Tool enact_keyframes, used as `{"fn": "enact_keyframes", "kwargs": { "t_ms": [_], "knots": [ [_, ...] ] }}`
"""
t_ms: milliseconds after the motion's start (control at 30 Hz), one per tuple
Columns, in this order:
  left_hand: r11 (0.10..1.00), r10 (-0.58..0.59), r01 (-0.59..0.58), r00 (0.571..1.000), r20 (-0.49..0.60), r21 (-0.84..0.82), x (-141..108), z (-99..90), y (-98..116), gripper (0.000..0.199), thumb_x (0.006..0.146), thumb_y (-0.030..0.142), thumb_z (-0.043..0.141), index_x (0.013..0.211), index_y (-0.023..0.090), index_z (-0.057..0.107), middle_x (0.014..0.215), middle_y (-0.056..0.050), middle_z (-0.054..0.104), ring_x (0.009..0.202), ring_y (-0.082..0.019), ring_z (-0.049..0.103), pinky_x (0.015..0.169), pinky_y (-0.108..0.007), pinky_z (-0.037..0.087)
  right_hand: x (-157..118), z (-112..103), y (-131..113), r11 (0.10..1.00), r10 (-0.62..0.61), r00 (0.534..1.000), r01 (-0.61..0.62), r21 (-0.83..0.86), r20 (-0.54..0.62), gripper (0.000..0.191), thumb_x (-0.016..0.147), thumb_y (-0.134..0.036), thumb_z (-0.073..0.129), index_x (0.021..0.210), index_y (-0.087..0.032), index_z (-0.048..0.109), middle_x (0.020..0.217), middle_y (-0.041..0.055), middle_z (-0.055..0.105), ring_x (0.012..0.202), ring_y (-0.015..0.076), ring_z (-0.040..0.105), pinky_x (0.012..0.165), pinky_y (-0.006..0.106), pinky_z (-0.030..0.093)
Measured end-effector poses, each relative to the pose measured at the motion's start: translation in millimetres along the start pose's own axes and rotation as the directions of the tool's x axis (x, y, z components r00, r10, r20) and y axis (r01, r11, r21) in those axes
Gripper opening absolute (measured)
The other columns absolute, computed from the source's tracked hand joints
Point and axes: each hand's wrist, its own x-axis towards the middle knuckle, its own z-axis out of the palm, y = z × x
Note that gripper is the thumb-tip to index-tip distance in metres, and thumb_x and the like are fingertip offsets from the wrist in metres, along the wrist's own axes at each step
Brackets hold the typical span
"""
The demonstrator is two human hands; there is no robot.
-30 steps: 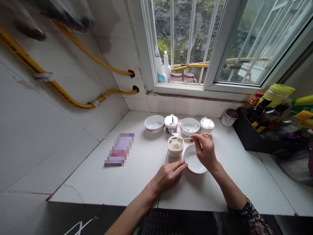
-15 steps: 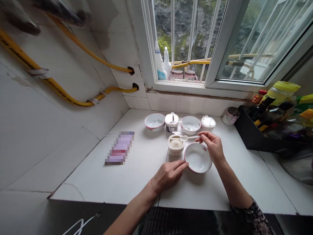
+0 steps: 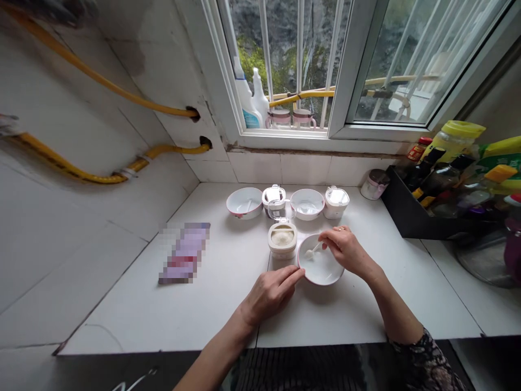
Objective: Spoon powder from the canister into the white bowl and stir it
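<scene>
My right hand [image 3: 349,252] pinches a small white spoon [image 3: 312,251], its bowl end low inside a white bowl [image 3: 325,272] with a pink rim. With thumb and fingers closed at the near left edge of that bowl, my left hand [image 3: 272,290] grips its rim. Just left of the bowl stands an uncovered seasoning jar [image 3: 282,251] holding a pale granular powder. Its clear lid [image 3: 280,209] is tipped back behind it. Whether powder lies in the spoon is too small to tell.
Along the back are another bowl [image 3: 244,204] with a spoon in it, a lidded jar [image 3: 273,196], a bowl of clear liquid [image 3: 307,205] and a second lidded jar [image 3: 336,203]. A black bottle box [image 3: 407,220] stands right. A blurred purple packet [image 3: 187,252] lies left.
My right hand has brought the spoon from above the seasoning jar down into the bowl. My left hand keeps its hold on the rim. The camera view has shifted slightly.
</scene>
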Motion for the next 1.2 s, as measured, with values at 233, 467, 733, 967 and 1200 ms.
{"fn": "enact_keyframes", "kwargs": {
  "t_ms": [233,467,733,967,1200],
  "knots": [
    [1.000,0.008,-0.008,1.000,-0.011,-0.003,0.5,-0.3,-0.1,0.035,0.090,0.003,0.040,0.121,0.013,0.055,0.098,-0.010,0.070,0.083,-0.015,0.070,0.064,-0.021,0.058,-4.4,-4.5,-3.6,0.993,0.030,0.999,-0.035,0.110,0.046,0.021,0.090,-0.009,0.046,0.083,-0.020,0.062,0.067,-0.0010,0.068,0.063,0.0142,0.060,0.084,0.037,0.039],
    [1.000,0.002,-0.002,1.000,-0.008,-0.005,-0.5,0.6,-0.1,0.038,0.090,0.003,0.041,0.124,0.014,0.054,0.098,-0.010,0.070,0.083,-0.015,0.070,0.065,-0.021,0.057,-5.5,1.3,-10.8,0.983,0.069,0.994,-0.082,0.167,0.084,0.023,0.087,-0.010,0.045,0.078,-0.021,0.063,0.063,-0.0023,0.068,0.063,0.0147,0.059,0.085,0.036,0.041],
    [1.000,0.011,-0.011,1.000,-0.011,-0.009,-1.2,0.6,-1.5,0.039,0.092,0.004,0.041,0.127,0.014,0.053,0.099,-0.011,0.070,0.085,-0.015,0.070,0.065,-0.021,0.058,-3.2,-3.4,-11.5,0.815,0.350,0.933,-0.345,0.466,0.080,0.017,0.081,-0.026,0.051,0.071,-0.020,0.064,0.056,-0.0003,0.067,0.060,0.0157,0.059,0.067,0.030,0.045],
    [1.000,0.020,-0.020,1.000,0.003,0.009,-1.1,-0.6,-1.2,0.040,0.093,0.006,0.039,0.130,0.014,0.051,0.100,-0.011,0.070,0.086,-0.016,0.070,0.066,-0.022,0.059,-2.3,-9.0,1.2,0.591,0.507,0.854,-0.439,0.677,0.111,0.016,0.070,-0.032,0.061,0.069,-0.017,0.067,0.051,0.0016,0.066,0.054,0.0146,0.054,0.059,0.029,0.044],
    [1.000,0.023,-0.022,0.999,-0.025,0.014,-0.3,0.1,-0.6,0.038,0.092,0.005,0.041,0.127,0.014,0.053,0.099,-0.010,0.071,0.084,-0.015,0.070,0.067,-0.021,0.059,1.4,-7.7,6.0,0.537,0.547,0.835,-0.408,0.739,0.064,0.019,0.066,-0.036,0.067,0.069,-0.017,0.068,0.053,0.0028,0.067,0.052,0.0144,0.054,0.058,0.031,0.046]
  ]
}}
